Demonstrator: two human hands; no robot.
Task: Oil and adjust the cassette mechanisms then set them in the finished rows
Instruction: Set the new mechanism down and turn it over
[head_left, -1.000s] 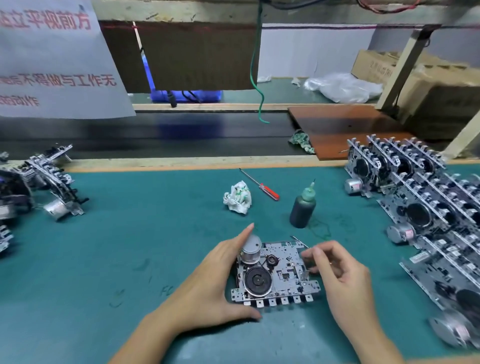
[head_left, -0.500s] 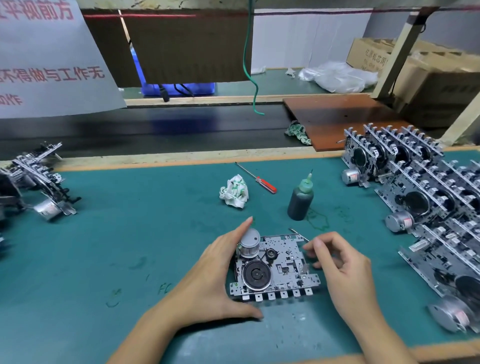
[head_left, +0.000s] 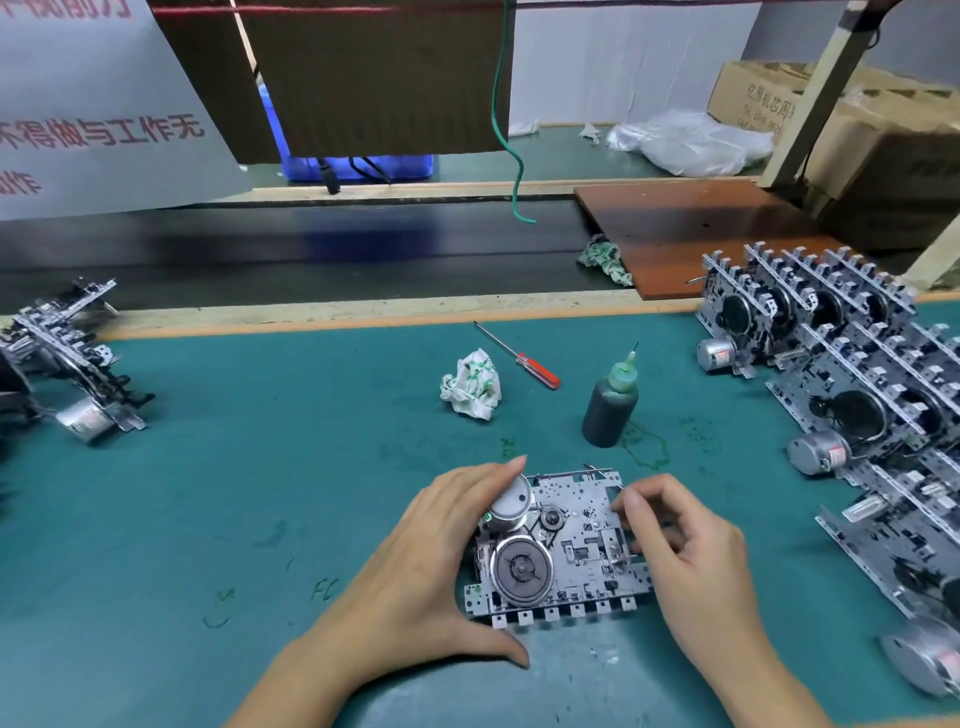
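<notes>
A metal cassette mechanism (head_left: 571, 545) lies flat on the green mat (head_left: 260, 467), with its flywheel and silver motor facing up. My left hand (head_left: 415, 571) cups its left side, the thumb at the front-left corner and the fingers curved over the motor. My right hand (head_left: 691, 561) has curled fingers that pinch at the mechanism's right edge; what sits between the fingertips is hidden. A dark oil bottle (head_left: 610, 408) with a green nozzle stands upright just behind. The finished rows (head_left: 857, 395) of mechanisms stand on edge at the right.
A red-handled screwdriver (head_left: 524, 358) and a crumpled rag (head_left: 472, 384) lie behind the mechanism. Several more mechanisms (head_left: 78, 364) are piled at the left edge. A dark conveyor belt (head_left: 311, 249) runs behind the mat, with a brown board (head_left: 701, 228) at its right.
The view has shifted slightly; both hands stay on the mechanism in nearly the same place. My right fingertips have moved a little along its right edge.
</notes>
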